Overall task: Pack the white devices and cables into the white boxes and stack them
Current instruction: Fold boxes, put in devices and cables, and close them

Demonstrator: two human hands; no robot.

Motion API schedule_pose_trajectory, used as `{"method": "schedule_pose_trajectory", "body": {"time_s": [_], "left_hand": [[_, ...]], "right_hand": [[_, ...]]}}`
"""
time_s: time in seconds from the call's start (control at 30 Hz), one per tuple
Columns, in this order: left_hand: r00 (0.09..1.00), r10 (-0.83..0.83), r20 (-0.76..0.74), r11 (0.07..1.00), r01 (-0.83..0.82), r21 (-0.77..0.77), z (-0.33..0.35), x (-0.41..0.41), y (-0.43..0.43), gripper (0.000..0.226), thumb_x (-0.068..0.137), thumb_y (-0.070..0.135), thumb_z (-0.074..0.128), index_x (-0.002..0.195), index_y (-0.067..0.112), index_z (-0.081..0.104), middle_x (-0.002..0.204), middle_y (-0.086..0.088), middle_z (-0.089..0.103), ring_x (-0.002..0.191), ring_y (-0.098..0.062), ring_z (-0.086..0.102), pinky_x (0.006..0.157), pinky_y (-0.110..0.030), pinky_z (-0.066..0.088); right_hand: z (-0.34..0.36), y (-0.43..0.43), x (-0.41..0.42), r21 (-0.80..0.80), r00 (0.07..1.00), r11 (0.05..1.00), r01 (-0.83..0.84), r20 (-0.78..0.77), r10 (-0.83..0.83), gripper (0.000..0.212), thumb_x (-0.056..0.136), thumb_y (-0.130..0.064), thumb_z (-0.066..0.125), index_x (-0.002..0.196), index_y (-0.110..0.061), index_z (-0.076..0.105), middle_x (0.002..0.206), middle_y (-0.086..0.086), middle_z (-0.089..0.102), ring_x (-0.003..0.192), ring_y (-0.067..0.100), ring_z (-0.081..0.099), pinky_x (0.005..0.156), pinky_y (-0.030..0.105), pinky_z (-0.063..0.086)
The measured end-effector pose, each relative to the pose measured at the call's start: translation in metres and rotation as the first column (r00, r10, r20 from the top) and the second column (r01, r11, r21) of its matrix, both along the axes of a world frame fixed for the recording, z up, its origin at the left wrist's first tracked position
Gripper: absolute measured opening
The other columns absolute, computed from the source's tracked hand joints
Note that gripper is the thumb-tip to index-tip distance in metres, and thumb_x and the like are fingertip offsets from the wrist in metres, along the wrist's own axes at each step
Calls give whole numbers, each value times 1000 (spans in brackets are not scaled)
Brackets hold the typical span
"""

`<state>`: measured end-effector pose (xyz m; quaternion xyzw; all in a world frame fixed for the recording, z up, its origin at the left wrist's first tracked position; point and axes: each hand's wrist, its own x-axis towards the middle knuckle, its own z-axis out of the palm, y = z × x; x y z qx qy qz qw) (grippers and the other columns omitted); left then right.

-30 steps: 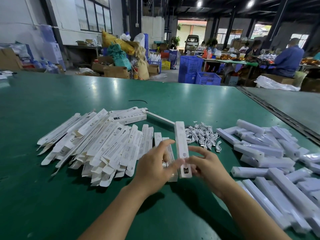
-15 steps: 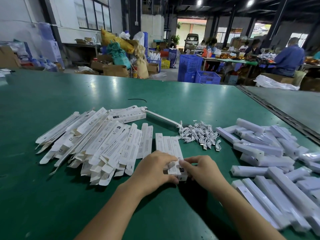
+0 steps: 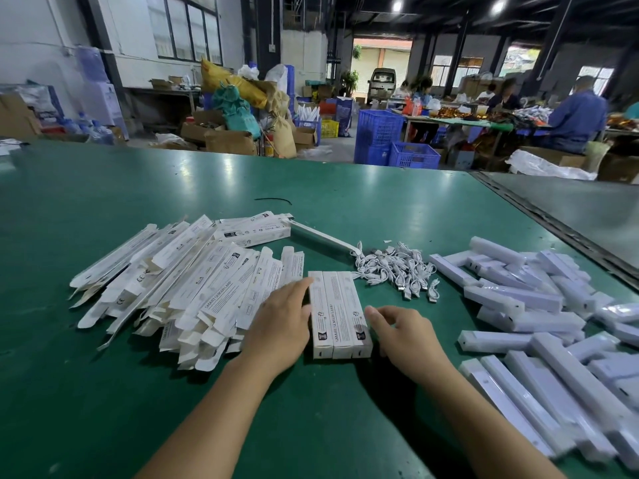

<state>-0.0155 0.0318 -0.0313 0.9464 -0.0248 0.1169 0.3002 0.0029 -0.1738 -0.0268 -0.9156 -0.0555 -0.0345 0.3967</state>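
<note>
The box being closed at its near end half a second ago is now laid flat in a row of three packed boxes (image 3: pixel 339 312), and the hands are drawn apart. In the head view, the left hand (image 3: pixel 280 323) is pressed, fingers straight, against the row's left edge; the right hand (image 3: pixel 404 335), loosely spread, is touched to its right edge. Empty boxes (image 3: pixel 193 285) are heaped left, cables (image 3: pixel 397 267) far right, white devices (image 3: pixel 539 305) right on the tabletop (image 3: pixel 103 409).

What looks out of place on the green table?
A thin black strand lies alone on the green table, beyond the pile of white boxes, the only dark item there. What it is, I cannot tell.
</note>
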Motion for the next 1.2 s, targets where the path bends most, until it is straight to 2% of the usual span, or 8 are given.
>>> {"method": "schedule_pose_trajectory", "body": {"time_s": [0.2,0.37,0.6,0.77,0.9,1.0,1.1,1.2], "left_hand": [[998,61,-12,997,-60,48,-1,4,0,40,97,12,55,136,18,53,131,2,57,115,-19,57,94,-38,51],[983,181,10,981,-182,67,4,4,-3,51,94,-6,38,142,10,45,136,-11,51,113,-27,53,94,-39,48],[910,407,84,913,-401,-76,8,3,-3,27,92,-12,37,96,3,58,104,-15,62,85,-31,57,75,-45,49],[862,466,199,856,-383,-348,11,3,-6,40,92,-16,44,126,-5,62,126,-19,64,116,-32,60,95,-21,38],[855,408,319,852,-231,-470,15,-2,-10,26,93,0,62,118,1,68,118,-9,69,105,-17,62,80,7,33],[901,321,290,807,-100,-582,19,-5,-16,25,85,13,76,110,14,71,104,11,68,86,5,64,69,2,41],[952,198,234,688,35,-725,21,-11,-23,26,79,10,82,99,23,70,89,17,70,76,11,66,58,-5,47],[984,35,172,533,127,-837,23,-13,-25,27,76,2,83,90,23,74,90,7,77,76,-10,73,60,-18,55]], "right_hand": [[0,0,0,15,1000,1000,-5,15,5,32,97,-47,52,103,-22,71,61,-16,57,60,-3,54,54,13,37],[1,1,-2,27,999,999,-34,11,33,30,97,-45,53,106,-23,72,72,-18,62,61,-3,54,61,19,42],[2,1,-5,17,998,998,-68,4,68,30,96,-45,54,109,-25,72,86,-18,66,64,-3,56,70,21,45],[4,2,-5,12,998,998,-66,-2,66,29,96,-44,54,109,-25,72,86,-17,66,65,-3,56,68,20,44],[5,2,-5,-11,998,998,-68,-10,68,29,96,-45,54,110,-26,72,88,-17,66,67,-2,58,71,22,49],[6,3,-8,-12,998,998,-54,23,55,29,96,-44,55,113,-26,70,90,-20,64,78,-2,61,76,24,48],[9,4,-7,190,998,980,-53,46,45,29,96,-36,59,120,-23,66,93,-14,67,74,-1,61,72,24,51],[18,4,-11,710,973,699,-79,-96,208,33,89,-28,67,120,-21,66,91,1,71,62,9,55,52,22,39]]}}
